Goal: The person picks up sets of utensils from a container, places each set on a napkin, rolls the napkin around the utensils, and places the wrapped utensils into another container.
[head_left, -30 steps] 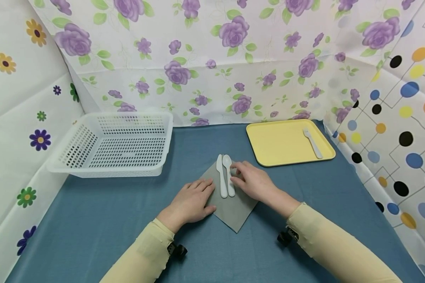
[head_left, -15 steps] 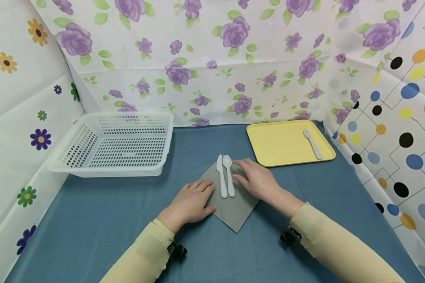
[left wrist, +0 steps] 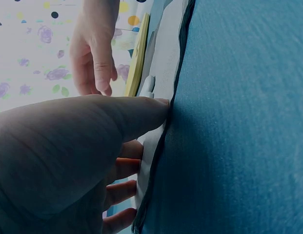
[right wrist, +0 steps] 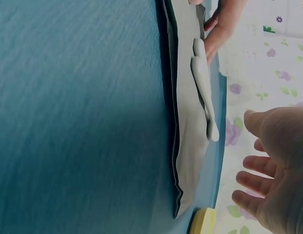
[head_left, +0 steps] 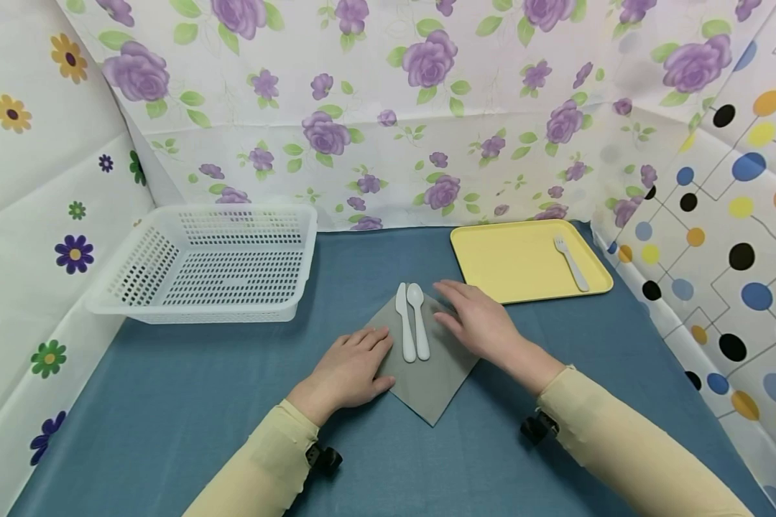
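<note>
A grey folded napkin [head_left: 430, 388] lies with one corner toward me. Side by side on it rest a white knife [head_left: 404, 327] and, to its right, a white spoon [head_left: 419, 323]. My left hand [head_left: 345, 370] lies on the napkin's left edge, fingers spread; in the left wrist view its thumb and fingertips touch the cloth. My right hand [head_left: 481, 323] hovers over the napkin's right side, holding nothing. In the right wrist view the right fingers [right wrist: 253, 185] are loosely extended, apart from the spoon [right wrist: 205, 97] and the napkin [right wrist: 188, 161].
At the back left stands a white perforated basket [head_left: 226, 314]. A yellow tray [head_left: 504, 262] sits at the back right, with a white fork [head_left: 570, 263] on it. Blue cloth [head_left: 220, 402] covers the table. Patterned sheets hang behind and at both sides.
My right hand has drawn away from the spoon, shifting right and slightly up, with its fingers loosening. The left hand, knife and spoon have stayed in place.
</note>
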Available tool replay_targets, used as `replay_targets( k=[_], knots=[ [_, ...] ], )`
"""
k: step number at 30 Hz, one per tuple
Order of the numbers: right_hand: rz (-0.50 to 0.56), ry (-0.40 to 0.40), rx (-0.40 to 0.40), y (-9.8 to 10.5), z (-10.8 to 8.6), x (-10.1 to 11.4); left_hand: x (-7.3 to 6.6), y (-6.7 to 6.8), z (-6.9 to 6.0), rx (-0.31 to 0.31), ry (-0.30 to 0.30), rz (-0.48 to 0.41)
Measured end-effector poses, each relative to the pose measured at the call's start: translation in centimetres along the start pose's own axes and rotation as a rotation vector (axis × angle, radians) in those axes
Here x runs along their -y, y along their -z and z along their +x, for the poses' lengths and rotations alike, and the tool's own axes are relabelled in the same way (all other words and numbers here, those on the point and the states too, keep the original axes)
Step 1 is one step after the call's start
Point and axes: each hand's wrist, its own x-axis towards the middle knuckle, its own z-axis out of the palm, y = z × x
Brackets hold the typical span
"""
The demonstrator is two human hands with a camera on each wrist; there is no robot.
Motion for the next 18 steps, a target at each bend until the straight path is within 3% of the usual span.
replay_targets(
  k=[10, 18],
  knots=[
    [-0.086, 0.016, -0.006, 0.5, 0.0, -1.0, 0.1, -0.1, 0.1, 0.009, 0.002, 0.008],
    [-0.137, 0.002, 0.041, 0.9, 0.3, -1.8, 0.1, -0.1, 0.1, 0.004, -0.004, 0.002]
  ],
)
